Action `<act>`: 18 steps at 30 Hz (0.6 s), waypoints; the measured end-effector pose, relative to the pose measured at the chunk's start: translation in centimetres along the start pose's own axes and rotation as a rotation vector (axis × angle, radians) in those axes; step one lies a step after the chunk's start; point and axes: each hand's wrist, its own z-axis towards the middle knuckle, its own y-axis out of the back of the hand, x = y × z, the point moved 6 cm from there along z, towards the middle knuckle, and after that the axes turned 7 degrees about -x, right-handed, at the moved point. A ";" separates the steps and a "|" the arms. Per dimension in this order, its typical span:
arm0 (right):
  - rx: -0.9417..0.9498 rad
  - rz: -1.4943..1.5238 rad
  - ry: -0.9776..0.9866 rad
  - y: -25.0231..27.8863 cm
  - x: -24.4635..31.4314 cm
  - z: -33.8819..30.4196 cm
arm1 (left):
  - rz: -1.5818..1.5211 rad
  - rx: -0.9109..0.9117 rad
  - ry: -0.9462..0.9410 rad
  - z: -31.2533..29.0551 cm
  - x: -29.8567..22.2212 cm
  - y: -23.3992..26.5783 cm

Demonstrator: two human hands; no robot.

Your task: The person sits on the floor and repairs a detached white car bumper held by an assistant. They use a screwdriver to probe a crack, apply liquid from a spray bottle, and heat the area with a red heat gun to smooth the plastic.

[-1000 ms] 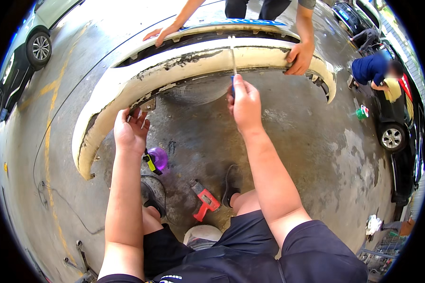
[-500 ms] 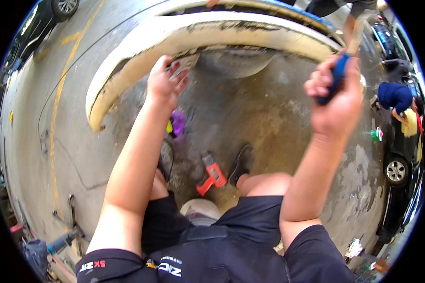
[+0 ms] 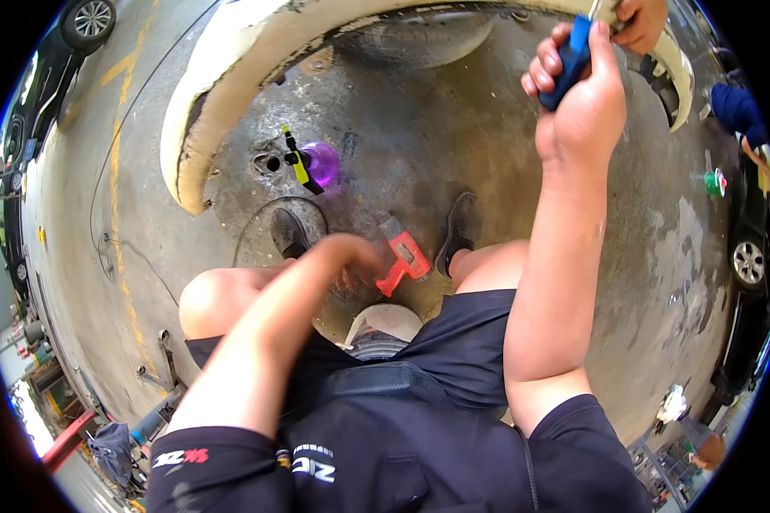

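My right hand [image 3: 580, 111] is wrapped round the blue-and-black handle of a tool [image 3: 570, 64], raised at the upper right. Only a short piece of the tool's metal shaft or blade shows past the grip. Another person's hand [image 3: 642, 24] is right beside its metal end. My left hand [image 3: 357, 258] is low between my knees, smeared by motion, next to a red heat gun [image 3: 407, 257]; whether it touches the gun cannot be told. Across the top curves a white car bumper [image 3: 198, 111] with a dark, worn edge.
A spray bottle with purple liquid [image 3: 321, 164] stands near my left shoe [image 3: 289, 229]. A cable [image 3: 115, 162] runs over the floor at the left. A green container [image 3: 715, 182] and dark cars are at the right, where a person in blue [image 3: 734, 111] bends over. Wrenches [image 3: 164, 359] lie lower left.
My left hand has dropped from near the bumper to beside the heat gun. My right hand, still holding the tool, is higher in view. Another person's hand now shows beside it.
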 end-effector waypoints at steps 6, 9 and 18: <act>-0.158 0.199 -0.188 -1.9 -5.4 0.2 | -0.153 -0.911 -0.044 22.8 4.6 -4.7; -0.186 0.257 -0.141 0.5 -4.0 0.5 | 0.006 -1.000 -0.045 20.6 -1.2 -5.5; -0.169 0.093 -0.048 1.9 -4.2 2.6 | -0.223 -1.083 -0.058 26.3 -0.2 -6.5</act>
